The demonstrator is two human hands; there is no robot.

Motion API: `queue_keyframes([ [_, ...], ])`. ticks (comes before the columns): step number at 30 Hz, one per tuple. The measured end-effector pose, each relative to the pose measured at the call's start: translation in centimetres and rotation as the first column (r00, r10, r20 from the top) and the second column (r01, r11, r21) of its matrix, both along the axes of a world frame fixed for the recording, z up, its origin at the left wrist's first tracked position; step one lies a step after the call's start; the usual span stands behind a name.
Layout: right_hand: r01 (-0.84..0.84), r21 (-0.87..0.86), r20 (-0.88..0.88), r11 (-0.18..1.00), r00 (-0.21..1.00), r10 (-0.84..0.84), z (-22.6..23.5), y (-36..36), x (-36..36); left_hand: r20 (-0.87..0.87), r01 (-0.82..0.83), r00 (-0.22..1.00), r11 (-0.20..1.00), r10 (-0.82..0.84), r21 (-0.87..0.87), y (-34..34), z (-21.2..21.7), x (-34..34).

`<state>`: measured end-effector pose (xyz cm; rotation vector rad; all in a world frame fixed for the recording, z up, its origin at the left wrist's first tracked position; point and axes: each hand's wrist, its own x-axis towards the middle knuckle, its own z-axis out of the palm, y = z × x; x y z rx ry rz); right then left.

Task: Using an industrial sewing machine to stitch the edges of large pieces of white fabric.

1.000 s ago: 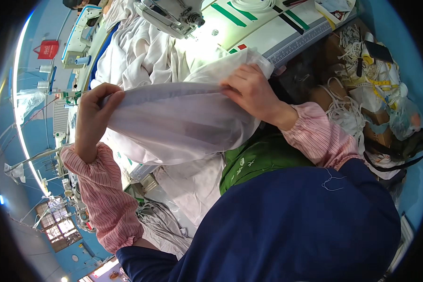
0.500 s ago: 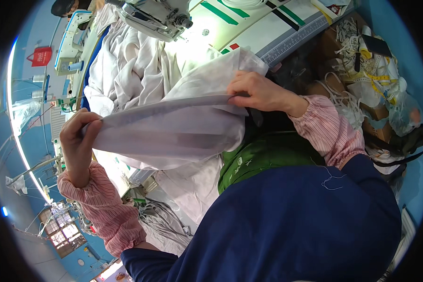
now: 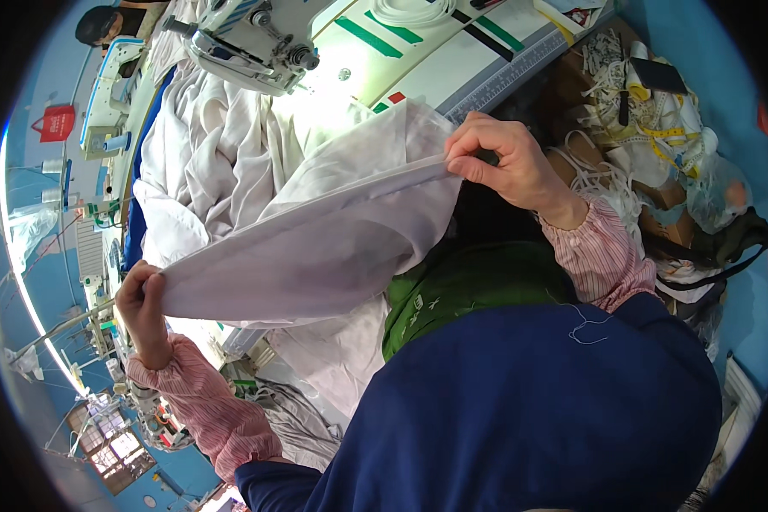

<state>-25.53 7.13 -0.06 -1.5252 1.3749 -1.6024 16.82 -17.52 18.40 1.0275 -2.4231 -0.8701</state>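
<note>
White fabric piece [image 3: 316, 256] is stretched taut between two hands, held up in front of a sewing machine [image 3: 247, 43] and its pale table [image 3: 418, 51]. Left hand [image 3: 141, 307] pinches one end low; right hand [image 3: 508, 166] grips the other end higher. More white cloth [image 3: 205, 145] lies heaped behind.

Stretched cloth piece [image 3: 316, 247]: spans between left hand [image 3: 141, 307] at lower left and right hand [image 3: 503, 162] at upper right. Sewing machine [image 3: 247, 43]: behind the cloth, on the work table [image 3: 452, 51]. Heaped fabric [image 3: 205, 154]: left of the machine, behind the cloth. Cluttered box of trims [image 3: 657, 111]: right of the right hand.
</note>
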Motion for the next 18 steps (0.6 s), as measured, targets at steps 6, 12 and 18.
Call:
queue_keyframes([
  [6, 0.031, -0.058, 0.061, 0.998, 0.998, -0.028, 0.0, 0.1, 0.4, -0.074, -0.037, 0.997, 0.999, 0.037, 0.007, 0.8, -0.6, 0.8],
  [12, 0.031, -0.036, 0.04, 0.999, 0.999, -0.03, 1.3, 0.4, 0.4, -0.11, -0.016, 0.994, 1.0, 0.017, 0.006, 0.4, -1.4, 1.8],
  [18, -0.106, -0.095, 0.061, 0.99, 0.992, 0.112, 3.5, -0.1, 0.6, -0.144, -0.063, 0.987, 0.997, 0.068, 0.037, 0.1, -1.9, 3.6],
])
